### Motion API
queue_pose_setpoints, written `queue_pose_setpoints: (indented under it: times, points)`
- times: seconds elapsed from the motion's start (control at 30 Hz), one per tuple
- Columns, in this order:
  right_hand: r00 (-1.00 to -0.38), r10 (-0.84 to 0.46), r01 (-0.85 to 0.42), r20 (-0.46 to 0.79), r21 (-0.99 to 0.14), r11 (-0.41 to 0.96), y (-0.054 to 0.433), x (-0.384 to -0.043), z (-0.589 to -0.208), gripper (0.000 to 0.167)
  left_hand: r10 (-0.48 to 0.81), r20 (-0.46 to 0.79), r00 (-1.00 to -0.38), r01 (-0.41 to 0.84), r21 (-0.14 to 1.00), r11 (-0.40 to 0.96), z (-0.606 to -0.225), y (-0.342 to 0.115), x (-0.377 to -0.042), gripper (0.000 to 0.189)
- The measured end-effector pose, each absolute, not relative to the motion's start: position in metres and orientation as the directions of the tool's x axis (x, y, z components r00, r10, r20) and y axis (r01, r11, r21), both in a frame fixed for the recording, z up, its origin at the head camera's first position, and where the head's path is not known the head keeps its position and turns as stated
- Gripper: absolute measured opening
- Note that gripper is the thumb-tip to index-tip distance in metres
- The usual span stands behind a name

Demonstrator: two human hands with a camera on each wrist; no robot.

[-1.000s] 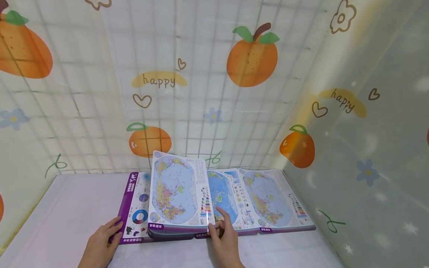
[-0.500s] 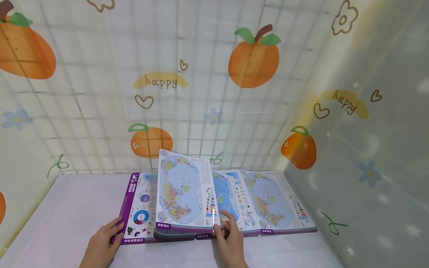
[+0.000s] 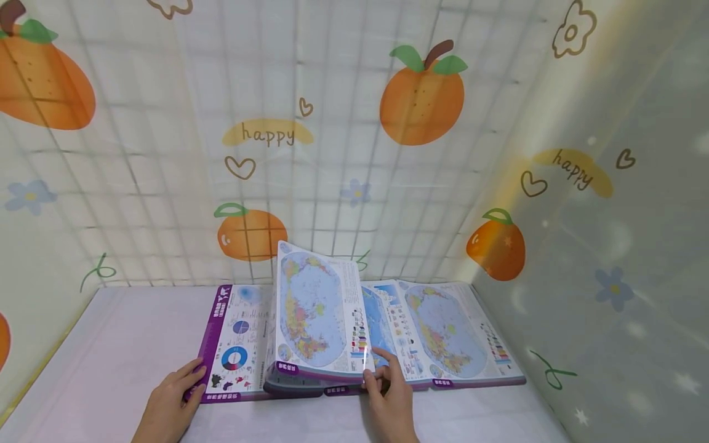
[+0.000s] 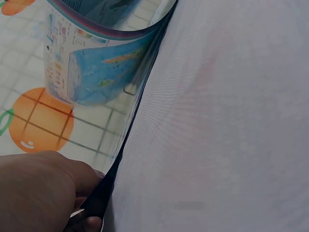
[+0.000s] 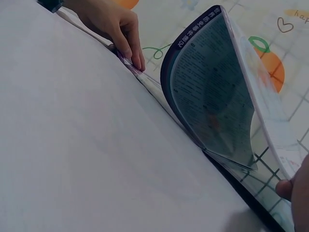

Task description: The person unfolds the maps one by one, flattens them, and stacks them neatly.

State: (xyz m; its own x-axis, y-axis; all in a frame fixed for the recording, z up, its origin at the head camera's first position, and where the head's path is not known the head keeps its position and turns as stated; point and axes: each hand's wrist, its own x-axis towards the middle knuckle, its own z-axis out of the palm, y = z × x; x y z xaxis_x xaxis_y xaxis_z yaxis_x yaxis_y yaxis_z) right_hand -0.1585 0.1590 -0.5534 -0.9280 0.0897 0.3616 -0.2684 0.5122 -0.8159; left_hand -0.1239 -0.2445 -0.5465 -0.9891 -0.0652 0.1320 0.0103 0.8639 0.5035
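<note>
A folding world map of several stiff laminated panels with purple edging lies along the table. My left hand pinches the lower left corner of its leftmost panel, on the purple border. One folded section, printed with a world map, is raised and bent over the middle. My right hand holds this section's lower right edge, thumb in front and index finger extended over the side. From the right wrist view, dark-edged text pages of the map curve up behind the raised section. Its underside stays hidden in the head view.
A white cloth covers the table. Behind it hangs a pale curtain with printed oranges, over a wire grid, and it continues along the right side.
My right hand has moved right, carrying the raised section along and uncovering more of the left panel. The section tilts up a little more. My left hand stays at the left corner.
</note>
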Motion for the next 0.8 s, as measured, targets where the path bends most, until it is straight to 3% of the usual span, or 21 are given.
queue_pose_setpoints:
  times: [0.8]
  points:
    - [-0.896,0.213,-0.215,0.389,-0.801,0.558,0.193,-0.162,-0.55,0.041,-0.059,0.16,-0.985,0.03,0.504,0.863,-0.548,-0.245,-0.123,0.042]
